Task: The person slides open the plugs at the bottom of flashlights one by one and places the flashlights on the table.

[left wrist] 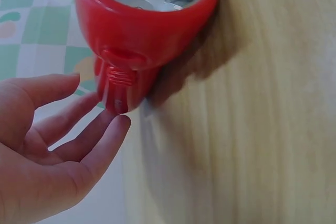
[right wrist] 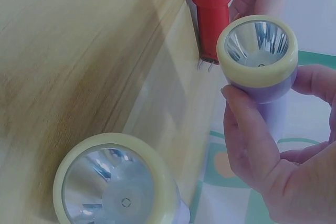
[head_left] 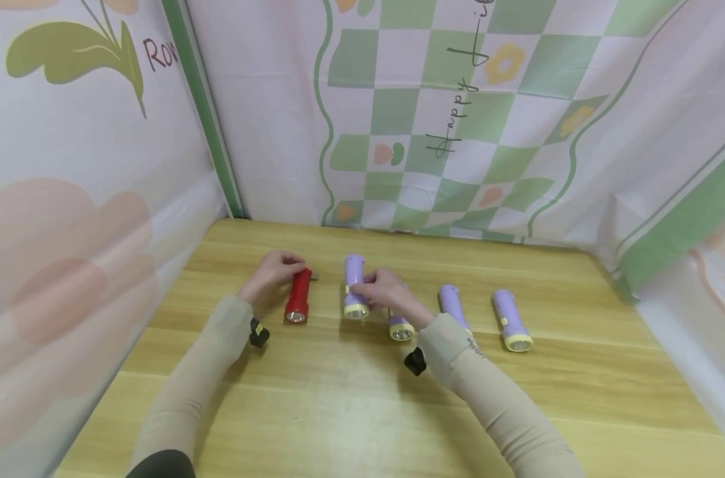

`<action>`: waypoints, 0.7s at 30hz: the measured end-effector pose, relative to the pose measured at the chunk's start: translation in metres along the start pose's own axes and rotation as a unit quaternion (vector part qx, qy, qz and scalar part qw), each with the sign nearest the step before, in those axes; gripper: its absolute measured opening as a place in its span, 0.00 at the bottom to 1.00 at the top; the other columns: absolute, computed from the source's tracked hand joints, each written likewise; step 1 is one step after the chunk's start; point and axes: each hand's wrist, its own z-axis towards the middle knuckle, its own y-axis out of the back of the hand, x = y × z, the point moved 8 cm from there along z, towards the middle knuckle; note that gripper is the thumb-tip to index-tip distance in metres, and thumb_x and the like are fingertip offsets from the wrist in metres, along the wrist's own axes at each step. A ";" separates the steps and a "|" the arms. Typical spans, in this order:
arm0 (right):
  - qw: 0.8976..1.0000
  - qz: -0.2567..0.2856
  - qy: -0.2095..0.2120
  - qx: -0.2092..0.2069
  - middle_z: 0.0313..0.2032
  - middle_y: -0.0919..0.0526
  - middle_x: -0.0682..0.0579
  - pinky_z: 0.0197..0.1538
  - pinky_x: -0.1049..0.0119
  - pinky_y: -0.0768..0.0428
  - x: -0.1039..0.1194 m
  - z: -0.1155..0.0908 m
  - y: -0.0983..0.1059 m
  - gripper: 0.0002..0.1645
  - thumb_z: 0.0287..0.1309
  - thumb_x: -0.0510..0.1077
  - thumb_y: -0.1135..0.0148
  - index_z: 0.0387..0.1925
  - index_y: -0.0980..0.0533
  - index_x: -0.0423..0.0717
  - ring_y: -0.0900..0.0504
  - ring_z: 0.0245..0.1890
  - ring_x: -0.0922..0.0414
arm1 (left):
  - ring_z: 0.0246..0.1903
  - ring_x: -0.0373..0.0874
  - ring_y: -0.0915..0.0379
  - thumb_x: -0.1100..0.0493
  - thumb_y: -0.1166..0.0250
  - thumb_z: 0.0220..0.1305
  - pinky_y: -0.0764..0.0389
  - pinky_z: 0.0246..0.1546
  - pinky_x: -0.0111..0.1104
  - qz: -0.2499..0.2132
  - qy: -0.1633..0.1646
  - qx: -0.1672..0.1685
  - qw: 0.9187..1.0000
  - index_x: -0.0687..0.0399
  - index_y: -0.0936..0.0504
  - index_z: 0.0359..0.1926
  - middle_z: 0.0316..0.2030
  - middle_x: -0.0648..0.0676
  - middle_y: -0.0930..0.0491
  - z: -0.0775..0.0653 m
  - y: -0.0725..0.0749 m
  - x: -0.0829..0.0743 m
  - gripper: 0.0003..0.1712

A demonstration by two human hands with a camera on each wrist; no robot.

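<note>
A red flashlight lies on the table, lens toward me, with metal plug prongs sticking out near its tail. My left hand is at that tail; in the left wrist view its fingertips touch or nearly touch the red body, while the thumb stands apart. To the right, my right hand holds a purple flashlight with a cream lens ring, thumb and fingers on either side of its body. Another purple flashlight sits partly hidden beneath the right hand.
Two more purple flashlights, one partly behind the right sleeve and one farther right, lie on the wooden table. Printed curtains hang along the table's back and sides.
</note>
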 end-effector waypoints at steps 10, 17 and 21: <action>1.000 0.014 0.019 0.005 0.55 0.21 0.34 0.53 0.53 0.14 0.004 -0.004 0.004 0.31 0.63 0.48 0.38 0.59 0.30 0.30 0.16 0.48 0.45 | 0.62 0.59 0.28 0.56 0.43 0.72 0.26 0.66 0.47 0.072 -0.051 -0.038 0.995 0.64 0.25 0.62 0.61 0.66 0.24 -0.005 0.007 -0.026 0.23; 1.000 0.016 0.026 0.004 0.55 0.21 0.34 0.54 0.52 0.15 0.007 -0.008 0.008 0.31 0.63 0.48 0.38 0.59 0.31 0.31 0.16 0.47 0.45 | 0.57 0.58 0.23 0.54 0.41 0.72 0.22 0.61 0.47 0.153 -0.118 -0.060 0.979 0.62 0.22 0.60 0.57 0.64 0.20 -0.009 0.005 -0.059 0.21; 0.999 0.023 0.027 0.005 0.55 0.21 0.35 0.54 0.52 0.15 0.007 -0.009 0.008 0.31 0.62 0.48 0.38 0.59 0.31 0.31 0.16 0.47 0.45 | 0.56 0.56 0.22 0.53 0.40 0.71 0.20 0.59 0.45 0.154 -0.129 -0.061 0.978 0.61 0.21 0.59 0.56 0.63 0.19 -0.012 -0.001 -0.069 0.22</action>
